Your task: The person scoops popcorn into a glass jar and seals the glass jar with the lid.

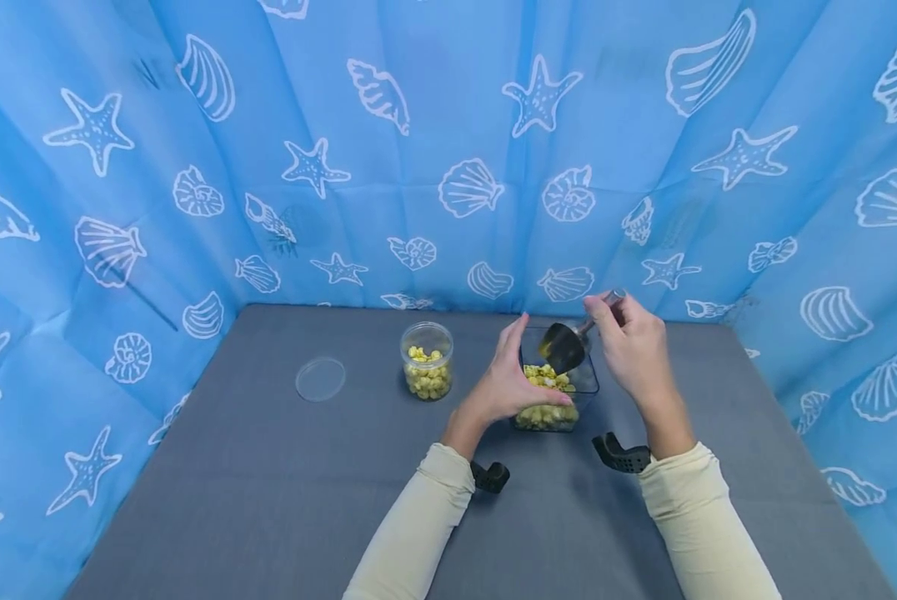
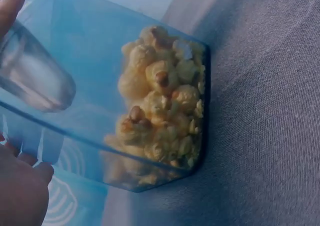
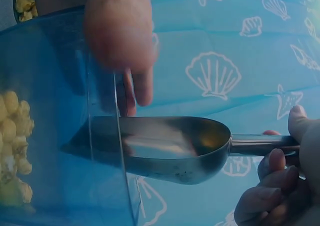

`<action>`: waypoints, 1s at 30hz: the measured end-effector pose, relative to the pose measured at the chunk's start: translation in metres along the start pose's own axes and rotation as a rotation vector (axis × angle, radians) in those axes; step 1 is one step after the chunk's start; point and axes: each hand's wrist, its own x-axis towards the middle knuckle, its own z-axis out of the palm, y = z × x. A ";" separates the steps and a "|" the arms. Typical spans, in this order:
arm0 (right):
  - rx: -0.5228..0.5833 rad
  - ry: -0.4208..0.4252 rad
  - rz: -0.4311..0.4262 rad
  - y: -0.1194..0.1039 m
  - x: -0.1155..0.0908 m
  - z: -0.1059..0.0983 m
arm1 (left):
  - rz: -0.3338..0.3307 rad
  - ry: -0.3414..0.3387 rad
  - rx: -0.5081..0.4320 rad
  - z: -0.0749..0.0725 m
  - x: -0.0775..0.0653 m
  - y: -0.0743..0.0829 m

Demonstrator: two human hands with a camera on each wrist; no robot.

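A clear square-sided container (image 1: 587,382) stands on the table with yellow popcorn (image 2: 160,101) in its lower part. My left hand (image 1: 510,385) holds it near the rim, thumb across the near side and fingers along the far left. In my right hand (image 1: 636,354) is the handle of a metal scoop (image 3: 185,151), pinched between thumb and fingers. The scoop's tip dips inside the container's mouth, above the popcorn. Its bowl shows no popcorn in the right wrist view.
Left of the container is a round clear jar (image 1: 428,340), uncovered and part filled with popcorn. A round clear lid (image 1: 321,379) lies flat farther left on the grey table (image 1: 268,475). A blue shell-patterned curtain (image 1: 433,125) surrounds the table's back and sides.
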 end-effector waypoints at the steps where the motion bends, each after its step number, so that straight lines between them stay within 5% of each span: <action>1: -0.006 -0.015 -0.008 0.000 -0.001 0.000 | -0.004 -0.002 -0.006 0.001 -0.001 -0.001; 16: -0.047 -0.116 -0.167 -0.001 -0.009 0.012 | 0.041 0.043 -0.133 0.013 -0.006 -0.018; 24: -0.147 -0.116 -0.329 -0.001 -0.007 0.014 | 0.052 0.039 -0.142 0.011 -0.003 -0.016; 30: -0.185 -0.138 -0.374 0.000 -0.007 0.013 | 0.073 0.031 -0.143 0.009 -0.001 -0.013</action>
